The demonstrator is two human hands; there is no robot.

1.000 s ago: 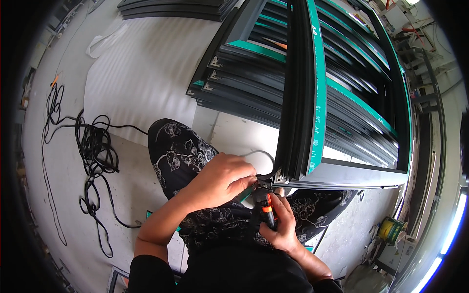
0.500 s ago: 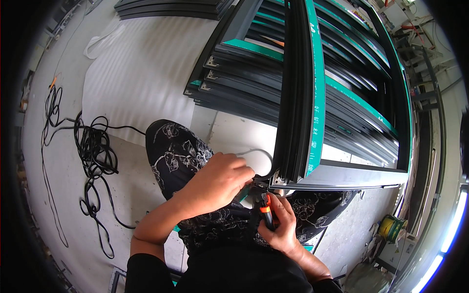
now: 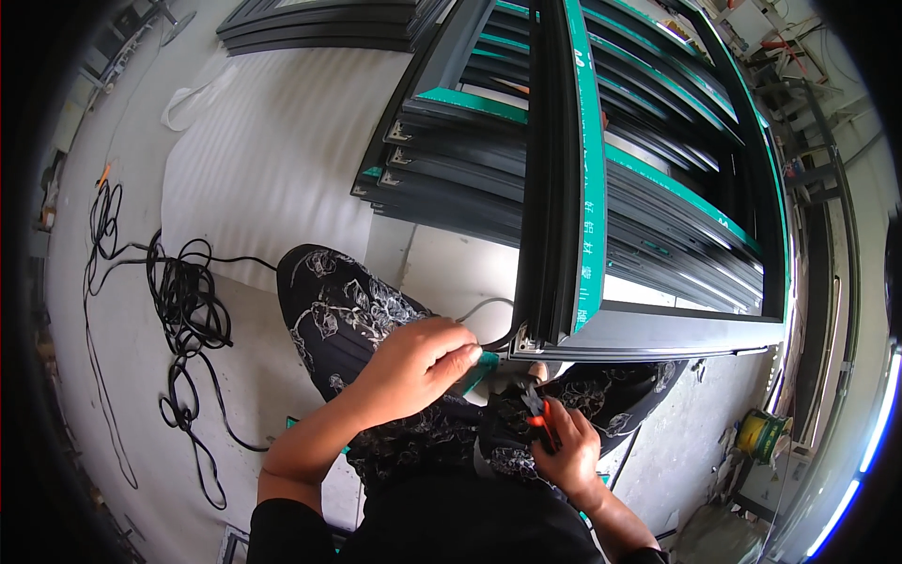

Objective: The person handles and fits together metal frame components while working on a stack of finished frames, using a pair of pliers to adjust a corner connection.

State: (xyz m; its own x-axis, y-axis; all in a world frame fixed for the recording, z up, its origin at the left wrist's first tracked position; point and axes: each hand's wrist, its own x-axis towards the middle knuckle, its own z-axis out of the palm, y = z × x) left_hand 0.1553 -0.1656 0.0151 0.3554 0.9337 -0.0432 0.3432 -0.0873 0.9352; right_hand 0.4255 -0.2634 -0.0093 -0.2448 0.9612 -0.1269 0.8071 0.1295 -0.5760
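My left hand (image 3: pixel 423 362) is closed, thumb against fingers, beside the near lower corner of a black window frame (image 3: pixel 554 235) with green film on its face. A thin dark strip (image 3: pixel 498 345) runs from its fingertips to that corner and curves up into a loop. My right hand (image 3: pixel 571 449) grips pliers (image 3: pixel 542 414) with orange-and-black handles, over my lap. Their jaws point up toward the frame corner, apart from it and from the strip. A small green piece (image 3: pixel 482 372) shows just under my left fingertips.
More black frames with green film (image 3: pixel 451 179) are stacked behind. A white foam sheet (image 3: pixel 272 141) lies on the floor at left, with a tangled black cable (image 3: pixel 188 296) beside it. Dark profiles (image 3: pixel 324 23) rest at the far left. A yellow-green spool (image 3: pixel 759 434) stands at right.
My right hand has drawn the pliers down and right, away from the frame corner and my left hand. My left hand has shifted slightly down and left; the view has moved a little.
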